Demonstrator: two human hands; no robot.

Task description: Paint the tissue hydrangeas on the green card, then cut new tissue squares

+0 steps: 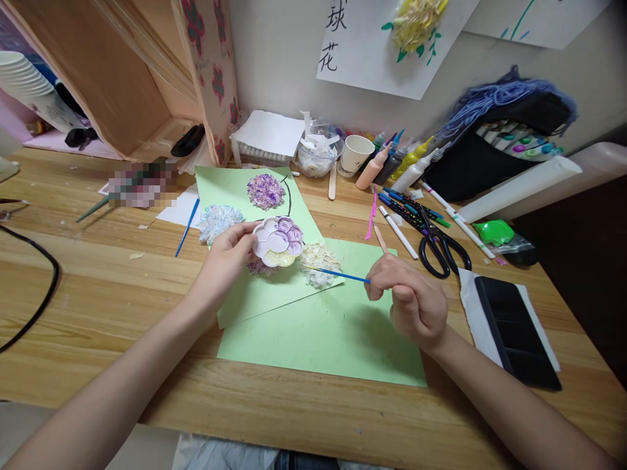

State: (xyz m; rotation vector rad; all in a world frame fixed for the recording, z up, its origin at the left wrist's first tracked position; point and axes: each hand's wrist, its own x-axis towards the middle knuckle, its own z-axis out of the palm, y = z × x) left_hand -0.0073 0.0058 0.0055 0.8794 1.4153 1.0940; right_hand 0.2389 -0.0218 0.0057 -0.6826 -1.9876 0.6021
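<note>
The wooden counter (122, 294) fills most of the frame, with a large peach-coloured box (151, 78) standing at the upper left. Two green sheets lie in the middle of the frame: the lower sheet (323, 339) is bare, while the upper sheet (220, 186) overlaps its top left part and carries ruffled flowers.

The left hand (232, 247), just left of centre, pinches the edge of a palette between thumb and fingers; the right hand (411, 294), right of centre, is curled around a paintbrush. At the right edge, a flat black case (514, 329) lies on white paper, with black scissors (434, 248) above it and to the left.

A pale flower (319, 255) sits at the centre, on the lower right part of the upper sheet. A purple flower (266, 191) is higher up, and a bluish one (221, 220) lies at the sheet's left edge. The white palette (264, 238) is held over the sheet, with purple smears and a yellow well in it.

Smallest in play is the blue paintbrush (345, 276), its tip pointing left across the pale flower; whether it touches is unclear. The step in hand appears to be colouring this flower yellow. The next stroke would call for a light, controlled tip and a level palette close by.
</note>
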